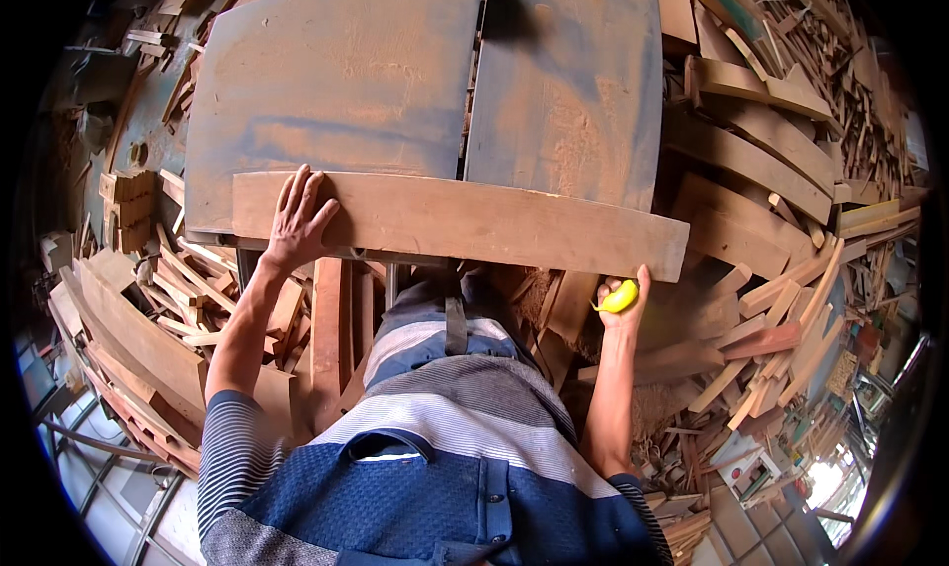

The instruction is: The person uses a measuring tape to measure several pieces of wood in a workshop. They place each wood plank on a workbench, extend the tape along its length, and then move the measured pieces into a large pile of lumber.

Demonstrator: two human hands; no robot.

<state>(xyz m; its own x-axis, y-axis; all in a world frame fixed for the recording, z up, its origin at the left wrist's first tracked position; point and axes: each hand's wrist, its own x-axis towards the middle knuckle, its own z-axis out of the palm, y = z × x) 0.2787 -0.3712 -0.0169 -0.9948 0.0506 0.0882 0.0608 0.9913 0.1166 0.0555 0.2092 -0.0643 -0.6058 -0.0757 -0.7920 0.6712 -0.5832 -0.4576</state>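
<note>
A long, slightly curved wooden plank (465,220) lies across the near edge of a dusty metal machine table (356,82). My left hand (297,220) rests flat on the plank's left end, fingers spread. Below the plank's right end, my right hand (621,294) is closed around a small yellow object (620,296), thumb up against the plank's near edge. My striped shirt fills the lower middle of the view.
Piles of curved wood offcuts and planks (761,171) crowd the right side. More curved boards and small blocks (129,319) lie on the left. A dark slot (474,72) splits the table top into two plates. The table's legs stand in front of me.
</note>
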